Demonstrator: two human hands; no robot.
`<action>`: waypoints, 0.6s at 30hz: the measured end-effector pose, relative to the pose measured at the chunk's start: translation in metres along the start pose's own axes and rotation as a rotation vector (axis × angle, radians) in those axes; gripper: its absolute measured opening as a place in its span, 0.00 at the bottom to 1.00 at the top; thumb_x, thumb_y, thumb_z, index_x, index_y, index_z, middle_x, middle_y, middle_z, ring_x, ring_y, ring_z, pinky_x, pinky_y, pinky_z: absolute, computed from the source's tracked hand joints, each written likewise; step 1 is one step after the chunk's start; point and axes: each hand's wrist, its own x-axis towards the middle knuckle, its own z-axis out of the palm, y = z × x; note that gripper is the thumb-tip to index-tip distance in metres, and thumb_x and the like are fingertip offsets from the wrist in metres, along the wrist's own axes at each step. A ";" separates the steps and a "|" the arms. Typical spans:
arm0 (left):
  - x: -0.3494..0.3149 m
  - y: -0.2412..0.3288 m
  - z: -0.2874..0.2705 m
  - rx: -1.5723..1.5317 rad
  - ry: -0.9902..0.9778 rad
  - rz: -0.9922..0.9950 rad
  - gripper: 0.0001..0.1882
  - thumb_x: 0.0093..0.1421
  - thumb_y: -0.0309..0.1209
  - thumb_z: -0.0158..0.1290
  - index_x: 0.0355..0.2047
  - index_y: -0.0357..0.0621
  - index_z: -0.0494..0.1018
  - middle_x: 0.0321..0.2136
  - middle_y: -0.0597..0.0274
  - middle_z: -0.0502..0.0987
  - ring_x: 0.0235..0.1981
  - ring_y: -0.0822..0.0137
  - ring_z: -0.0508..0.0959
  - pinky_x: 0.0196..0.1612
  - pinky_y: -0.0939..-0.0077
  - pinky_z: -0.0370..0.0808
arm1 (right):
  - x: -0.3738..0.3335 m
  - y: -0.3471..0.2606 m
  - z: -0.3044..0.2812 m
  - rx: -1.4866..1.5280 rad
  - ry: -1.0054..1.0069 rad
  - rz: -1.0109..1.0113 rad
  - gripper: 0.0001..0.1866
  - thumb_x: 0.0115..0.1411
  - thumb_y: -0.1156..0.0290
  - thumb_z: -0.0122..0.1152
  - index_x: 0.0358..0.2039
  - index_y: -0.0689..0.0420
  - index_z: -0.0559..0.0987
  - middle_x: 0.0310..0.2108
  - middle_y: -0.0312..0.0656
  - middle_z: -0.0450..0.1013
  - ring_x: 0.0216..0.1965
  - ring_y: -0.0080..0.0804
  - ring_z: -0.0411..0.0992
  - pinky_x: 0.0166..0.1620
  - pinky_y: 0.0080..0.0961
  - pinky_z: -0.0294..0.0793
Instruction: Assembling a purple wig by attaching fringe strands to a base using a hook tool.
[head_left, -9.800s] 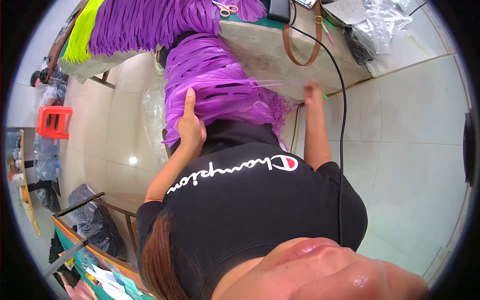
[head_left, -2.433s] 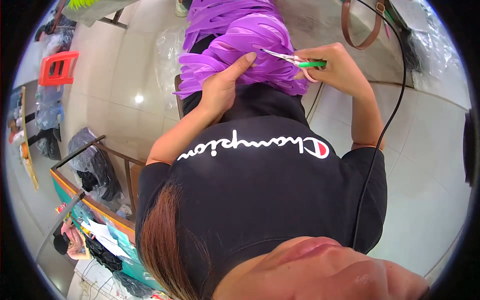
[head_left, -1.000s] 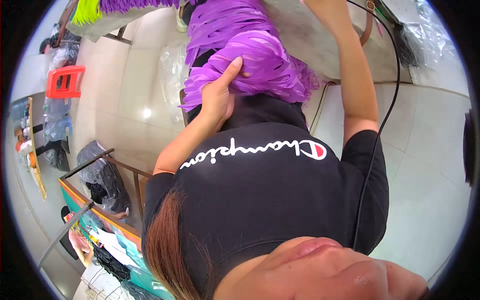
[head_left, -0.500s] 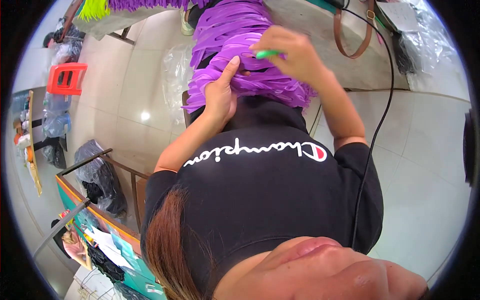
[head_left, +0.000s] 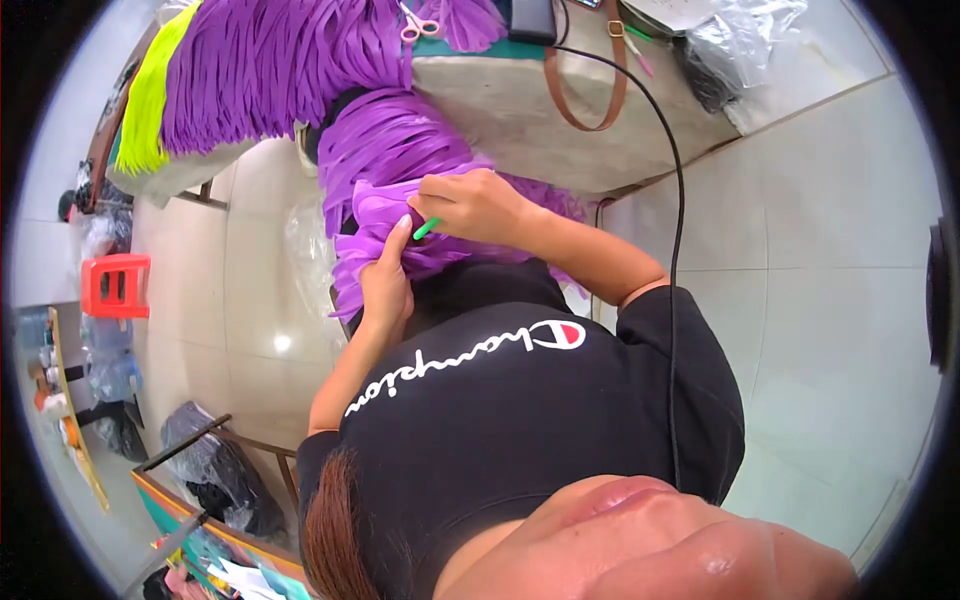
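Ahead of the torso: purple strips (head_left: 405, 125) under both hands

Strips lie in a loose heap over the lap (head_left: 485, 280), directly forward of the body. Heap's long axis runs away from the person, toward the grey-draped table (head_left: 560, 145); most single strips curve crosswise, left to right.

Left hand (head_left: 386, 280): at the heap's near-left edge, thumb up along the strips, other fingers mostly hidden. Cannot tell whether it pinches them.

Right hand (head_left: 470, 205): reaches in from the right, over the heap's middle, fingers curled round a green piece (head_left: 428, 229). Whether the fingertips also pinch a strip: cannot tell.

Key relation: both hands already at the heap, the right farther forward and on top. Green piece slants down-left, its free end just beside the left thumb; contact unclear. Judgement: the next move turns on that narrow gap, with the right hand better placed to shift.

Pink-handled scissors (head_left: 418, 27) lie well apart, up by the table's far fringe.
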 end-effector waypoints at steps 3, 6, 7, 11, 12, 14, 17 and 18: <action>-0.006 0.005 0.008 -0.035 0.009 -0.032 0.13 0.57 0.26 0.56 0.43 0.35 0.73 0.38 0.58 0.77 0.41 0.67 0.77 0.48 0.71 0.72 | 0.001 -0.005 -0.007 0.159 0.097 0.123 0.13 0.42 0.70 0.66 0.29 0.56 0.74 0.26 0.37 0.65 0.25 0.33 0.73 0.26 0.29 0.72; -0.010 0.011 0.018 -0.065 0.000 0.043 0.13 0.59 0.28 0.54 0.43 0.35 0.73 0.40 0.58 0.77 0.42 0.65 0.76 0.49 0.68 0.71 | -0.005 0.006 -0.012 0.227 0.342 0.386 0.10 0.46 0.79 0.66 0.32 0.60 0.78 0.25 0.41 0.70 0.25 0.37 0.72 0.28 0.29 0.72; -0.009 0.014 0.019 -0.067 -0.101 0.069 0.15 0.60 0.30 0.52 0.45 0.35 0.73 0.42 0.58 0.76 0.44 0.65 0.75 0.51 0.67 0.70 | -0.011 0.013 -0.012 0.230 0.343 0.382 0.10 0.46 0.79 0.66 0.32 0.60 0.78 0.25 0.41 0.70 0.25 0.37 0.72 0.28 0.29 0.72; -0.006 0.015 0.016 -0.042 -0.207 0.074 0.20 0.61 0.36 0.47 0.49 0.33 0.72 0.46 0.60 0.75 0.48 0.67 0.71 0.56 0.67 0.65 | -0.058 0.040 -0.013 0.045 0.364 0.631 0.10 0.48 0.78 0.64 0.33 0.60 0.78 0.27 0.44 0.71 0.27 0.41 0.72 0.30 0.31 0.71; -0.006 0.015 0.014 -0.045 -0.201 0.072 0.20 0.61 0.36 0.47 0.49 0.33 0.72 0.46 0.60 0.75 0.48 0.67 0.71 0.56 0.67 0.65 | -0.076 0.049 -0.012 -0.020 0.349 0.715 0.10 0.48 0.78 0.64 0.34 0.60 0.78 0.28 0.44 0.71 0.28 0.43 0.72 0.31 0.32 0.71; -0.003 0.014 0.010 -0.070 -0.227 0.083 0.19 0.64 0.33 0.44 0.51 0.32 0.69 0.50 0.54 0.73 0.53 0.64 0.70 0.59 0.67 0.62 | -0.122 0.076 -0.008 -0.194 0.259 0.823 0.08 0.51 0.75 0.61 0.34 0.60 0.77 0.32 0.50 0.72 0.34 0.49 0.73 0.36 0.39 0.72; 0.001 0.014 0.005 -0.085 -0.194 0.083 0.20 0.64 0.34 0.45 0.51 0.32 0.70 0.50 0.54 0.73 0.53 0.63 0.70 0.60 0.67 0.61 | -0.214 0.122 0.001 -0.372 0.166 0.953 0.09 0.52 0.75 0.59 0.35 0.63 0.77 0.33 0.52 0.73 0.37 0.52 0.72 0.39 0.43 0.70; 0.003 0.012 0.001 -0.105 -0.172 0.082 0.21 0.64 0.35 0.45 0.51 0.32 0.70 0.50 0.54 0.73 0.53 0.63 0.70 0.61 0.67 0.60 | -0.248 0.134 0.002 -0.452 0.142 0.953 0.11 0.52 0.75 0.59 0.36 0.64 0.77 0.33 0.53 0.73 0.37 0.52 0.72 0.40 0.43 0.70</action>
